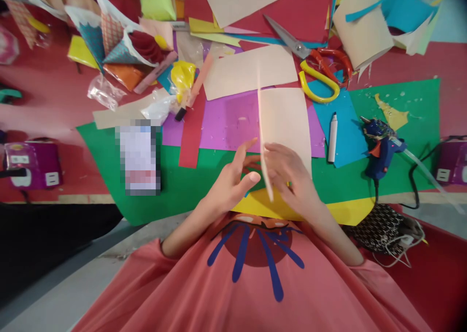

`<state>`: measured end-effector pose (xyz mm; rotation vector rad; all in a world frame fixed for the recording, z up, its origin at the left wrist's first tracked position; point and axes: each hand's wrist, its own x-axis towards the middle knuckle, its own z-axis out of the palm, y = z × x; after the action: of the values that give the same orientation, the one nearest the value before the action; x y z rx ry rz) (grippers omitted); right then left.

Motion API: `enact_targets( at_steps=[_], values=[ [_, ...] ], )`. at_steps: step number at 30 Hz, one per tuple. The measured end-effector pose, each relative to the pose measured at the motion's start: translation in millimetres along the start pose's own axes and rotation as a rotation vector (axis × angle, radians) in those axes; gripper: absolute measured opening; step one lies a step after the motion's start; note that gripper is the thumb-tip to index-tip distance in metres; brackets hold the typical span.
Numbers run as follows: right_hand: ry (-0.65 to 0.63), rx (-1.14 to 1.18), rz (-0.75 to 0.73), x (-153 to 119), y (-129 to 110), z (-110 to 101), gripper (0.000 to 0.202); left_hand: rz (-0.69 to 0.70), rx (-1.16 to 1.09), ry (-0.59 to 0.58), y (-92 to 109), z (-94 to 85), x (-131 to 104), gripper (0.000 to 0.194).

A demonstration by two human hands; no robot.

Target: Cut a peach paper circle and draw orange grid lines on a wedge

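A sheet of cream card [286, 115] lies flat in front of me. A thin cream flap [261, 142] stands on edge along its left side, seen nearly edge-on; I cannot tell whether the two are joined. To the left of the flap is my left hand [233, 176], open, with thumb and fingers apart and fingertips close to it. My right hand [292, 174] is on the other side, over the flat card, its fingers loosely bent and apart against the flap. Beneath are purple sheets [229, 118] and a yellow sheet [339, 210].
Scissors [299, 49] with red and yellow handles lie beyond the card. At right are a white marker [332, 137] and a corded blue glue gun [381, 156]. A phone [138, 156] lies at left. Wrapped paper cones [113, 35] and coloured sheets [255, 10] fill the far side.
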<state>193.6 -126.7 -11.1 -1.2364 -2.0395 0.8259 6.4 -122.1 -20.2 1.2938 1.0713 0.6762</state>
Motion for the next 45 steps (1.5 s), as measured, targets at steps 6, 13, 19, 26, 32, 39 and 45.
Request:
enact_targets(
  at_steps=[6,13,19,26,32,39,45],
  values=[
    [-0.263,-0.254,-0.003,9,11,23,0.043,0.027,-0.025,0.088,-10,-30.2,3,0.069],
    [-0.303,-0.368,0.027,5,8,35,0.042,0.350,0.769,0.353,5,-51.5,13,0.046],
    [-0.308,-0.353,0.010,-2,-1,44,0.043,0.486,1.068,-0.154,-8,-35.5,35,0.049],
    [-0.253,-0.287,-0.168,-6,26,0,0.037,0.447,1.099,-0.236,-26,-36.0,48,0.055],
    [-0.374,-0.467,-0.234,-11,54,-50,0.053,0.444,1.031,-0.256,-26,-41.3,49,0.059],
    [-0.320,-0.544,-0.236,-12,58,-61,0.049,0.466,0.880,-0.275,-18,-45.2,51,0.046],
    [-0.220,-0.322,-0.142,-21,63,-58,0.041,0.398,0.827,-0.157,-14,-66.0,29,0.038]
  ],
)
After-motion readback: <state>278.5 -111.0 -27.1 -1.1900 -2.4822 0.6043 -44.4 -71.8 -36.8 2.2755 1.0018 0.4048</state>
